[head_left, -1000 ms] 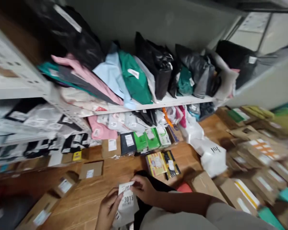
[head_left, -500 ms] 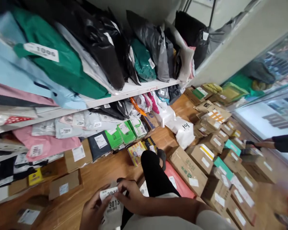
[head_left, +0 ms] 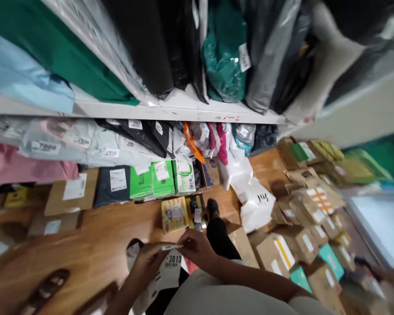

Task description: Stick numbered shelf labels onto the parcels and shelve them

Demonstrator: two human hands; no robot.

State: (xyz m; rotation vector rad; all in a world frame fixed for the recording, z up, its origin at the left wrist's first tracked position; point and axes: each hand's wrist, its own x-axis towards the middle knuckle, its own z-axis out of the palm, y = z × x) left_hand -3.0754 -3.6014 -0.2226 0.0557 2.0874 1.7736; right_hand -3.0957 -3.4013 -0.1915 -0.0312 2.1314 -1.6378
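Observation:
My left hand pinches one end of a strip of white number labels, with 3013 printed in black on the part that hangs down. On the strip's upper edge, a small label is tilted almost edge-on. My right hand pinches its other end, fingertips close to those of my left. Both hands are low in front of my body, above the floor. Beyond them stand a yellow printed box and a black-and-yellow parcel.
A white shelf packed with bagged parcels crosses the upper view. Green boxes stand below it. On the wooden floor lie a white bag and several cartons at right. A blurred sandalled foot shows at lower left.
My view has turned downward and nearer the shelf. The upper label has tilted from facing me to nearly edge-on between my fingers. My foot has moved toward the shelf.

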